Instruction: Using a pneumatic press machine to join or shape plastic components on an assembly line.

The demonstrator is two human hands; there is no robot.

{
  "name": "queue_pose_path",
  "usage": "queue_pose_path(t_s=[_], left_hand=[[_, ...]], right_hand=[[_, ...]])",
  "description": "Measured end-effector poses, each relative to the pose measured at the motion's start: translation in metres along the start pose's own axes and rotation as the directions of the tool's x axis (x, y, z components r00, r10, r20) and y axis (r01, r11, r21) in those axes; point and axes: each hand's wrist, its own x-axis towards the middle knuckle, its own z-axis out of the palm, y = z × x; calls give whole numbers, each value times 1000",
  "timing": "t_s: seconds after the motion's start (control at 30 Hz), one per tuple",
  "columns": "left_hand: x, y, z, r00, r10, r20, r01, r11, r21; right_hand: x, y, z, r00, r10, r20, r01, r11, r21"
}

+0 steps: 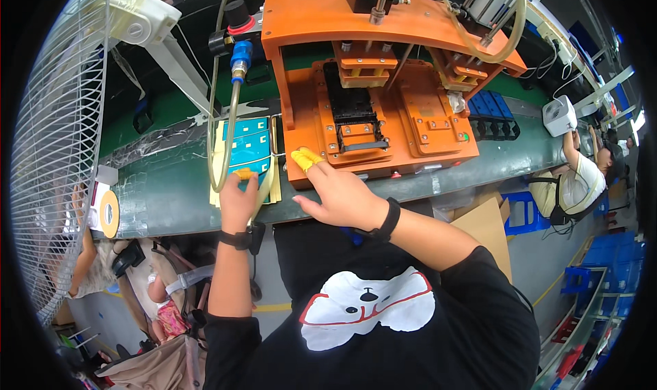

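My left hand [238, 204], with a yellow finger cot, is over the near edge of a teal sheet of labels [248, 141]. Its fingers curl in together, and whatever they pinch is too small to make out. Under that sheet lies pale yellow paper [275, 188]. My right hand [348, 199] has its thumb apart from the outstretched fingers, and its yellow-covered fingertips touch the front left corner of an orange press machine [410, 171]. In the machine's left fixture sits a black plastic frame [348, 102]. The right fixture [431, 112] holds no such frame.
A hose with a blue fitting [241, 56] hangs left of the press. Black and blue parts [494, 112] stand to its right. A tape roll [109, 214] and a fan guard [65, 130] are at left. A child lies in a stroller [168, 315]; another person [571, 178] sits at far right.
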Motion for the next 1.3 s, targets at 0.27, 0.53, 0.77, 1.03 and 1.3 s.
queue_pose_path(t_s=[0.27,0.53,0.77,1.03,1.3], left_hand=[[27,-33,-16,983,-182,28,183,956,-230],[40,-66,-37,987,-156,-40,130,921,-367],[71,-150,-141,724,-563,-399,310,782,-541],[-44,-64,-187,954,-217,-207,150,943,-298],[-91,49,-117,959,18,282,121,877,-466]], right_hand=[[4,-22,47,961,-269,56,248,937,246],[20,-13,108,959,-4,283,-25,995,98],[19,-10,106,923,-50,382,35,998,46],[-23,2,3,962,-256,-90,271,931,245],[-44,38,-89,889,-201,-411,158,978,-136]])
